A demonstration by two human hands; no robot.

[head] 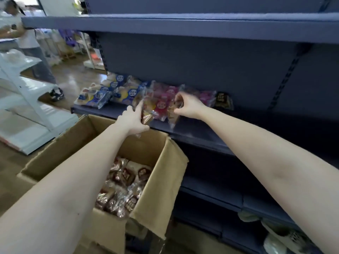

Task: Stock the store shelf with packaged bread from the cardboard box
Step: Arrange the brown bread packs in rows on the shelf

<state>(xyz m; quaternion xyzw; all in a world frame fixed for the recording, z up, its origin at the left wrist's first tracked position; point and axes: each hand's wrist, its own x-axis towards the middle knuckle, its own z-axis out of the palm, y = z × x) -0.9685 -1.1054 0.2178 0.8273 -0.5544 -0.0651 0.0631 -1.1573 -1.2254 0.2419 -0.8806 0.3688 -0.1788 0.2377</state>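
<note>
An open cardboard box [161, 173] stands on the floor below the dark blue shelf [201, 136], with several brown-wrapped bread packs [126, 182] inside. On the shelf lie blue-labelled packs [110, 90] at the left, pink-labelled packs [163, 99] in the middle and one dark pack [222, 100] at the right. My left hand [133, 120] grips a clear-wrapped bread pack [146, 110] at the shelf's front edge. My right hand [189, 105] pinches another clear-wrapped bread pack [173, 114] just right of it.
A white shelf unit [27, 107] stands at the left. A person [33, 52] stands in the aisle behind it. An upper blue shelf [183, 24] juts out overhead. Lower blue shelves [229, 198] sit beneath, and white bagged goods [275, 241] lie at the bottom right.
</note>
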